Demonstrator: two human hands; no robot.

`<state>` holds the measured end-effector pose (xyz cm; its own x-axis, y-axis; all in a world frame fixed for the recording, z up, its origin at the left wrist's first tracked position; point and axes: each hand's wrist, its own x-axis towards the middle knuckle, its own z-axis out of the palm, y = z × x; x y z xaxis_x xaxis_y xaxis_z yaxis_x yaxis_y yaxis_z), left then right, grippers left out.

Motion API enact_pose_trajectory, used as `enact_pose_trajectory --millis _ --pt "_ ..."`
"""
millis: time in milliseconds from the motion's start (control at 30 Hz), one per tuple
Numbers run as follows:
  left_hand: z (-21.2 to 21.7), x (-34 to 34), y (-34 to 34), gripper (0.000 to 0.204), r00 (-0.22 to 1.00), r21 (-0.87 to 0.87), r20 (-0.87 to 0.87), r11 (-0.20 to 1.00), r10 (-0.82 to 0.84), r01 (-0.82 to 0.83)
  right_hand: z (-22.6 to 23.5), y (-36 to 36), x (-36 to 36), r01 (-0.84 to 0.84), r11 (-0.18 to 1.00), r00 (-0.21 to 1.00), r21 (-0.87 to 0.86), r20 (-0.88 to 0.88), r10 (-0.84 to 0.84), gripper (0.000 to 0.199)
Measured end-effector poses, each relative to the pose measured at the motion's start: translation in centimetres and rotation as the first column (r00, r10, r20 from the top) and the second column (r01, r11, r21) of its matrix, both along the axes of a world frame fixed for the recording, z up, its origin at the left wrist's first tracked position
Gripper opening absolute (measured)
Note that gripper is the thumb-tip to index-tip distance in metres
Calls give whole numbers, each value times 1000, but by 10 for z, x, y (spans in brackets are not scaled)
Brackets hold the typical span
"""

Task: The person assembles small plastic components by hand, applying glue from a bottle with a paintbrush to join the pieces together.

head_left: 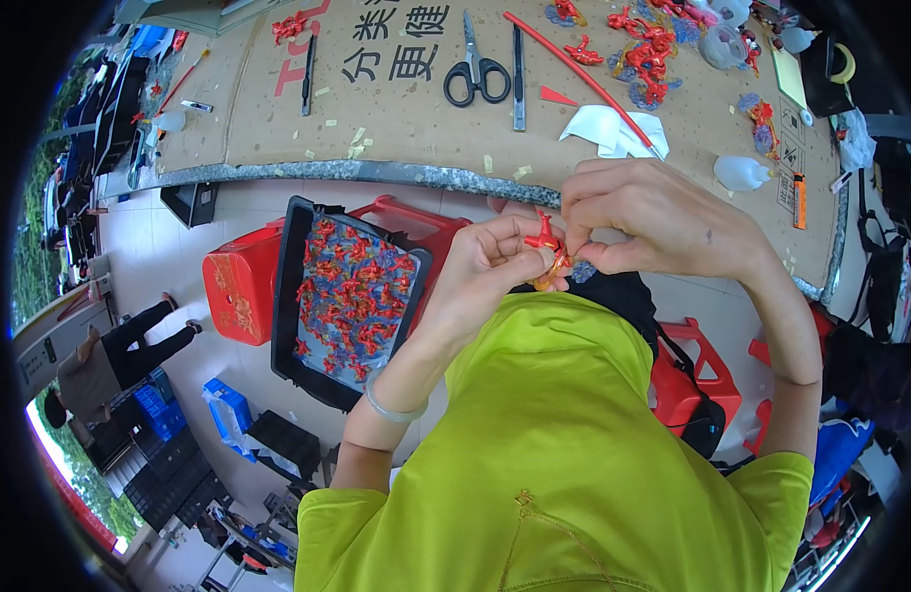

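Note:
In front of my body, just off the table's near edge, my left hand [508,255] pinches a small red figurine [545,237] with some orange and a bluish clear part low on it. My right hand [641,219] meets it from the right, thumb and fingertips closed together at the figurine's side. Whether those fingertips hold some smaller piece is hidden. Beyond my right hand lie a white paper or cloth [613,130] and a long red stick [579,77]. More red figurines with bluish clear parts [653,61] are heaped at the far right of the table.
Black-handled scissors [478,79], a slim cutter [518,84] and a white squeeze bottle [741,173] lie on the cardboard-covered table [248,118]. A black tray [295,296] full of figurines rests near a red stool [243,286] at left. Another person [100,370] stands farther left.

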<state>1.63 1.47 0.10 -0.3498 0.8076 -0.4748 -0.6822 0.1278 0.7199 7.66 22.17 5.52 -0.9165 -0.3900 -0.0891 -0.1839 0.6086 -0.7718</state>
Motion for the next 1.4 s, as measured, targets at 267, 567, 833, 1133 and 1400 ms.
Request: enact_pose_trajectory --millis 267,567,833,1133,1400 --pt "7 5 -1 22 999 -27 1 999 43 -43 -3 -7 4 18 999 995 -27 -100 -20 8" --pt "11 0 -3 23 995 -39 -81 998 54 -57 -6 -5 7 253 948 965 -193 113 -235 9" --pt "10 -5 -12 22 991 77 75 990 110 -116 -21 -8 26 231 879 956 -416 -70 -284 29" --pt "5 0 -12 23 980 109 199 994 -2 -20 -39 -27 43 229 910 878 -345 -330 -347 24" --pt "7 -1 -11 22 985 82 162 996 -56 43 -39 -25 39 257 858 919 -446 -163 -360 18"
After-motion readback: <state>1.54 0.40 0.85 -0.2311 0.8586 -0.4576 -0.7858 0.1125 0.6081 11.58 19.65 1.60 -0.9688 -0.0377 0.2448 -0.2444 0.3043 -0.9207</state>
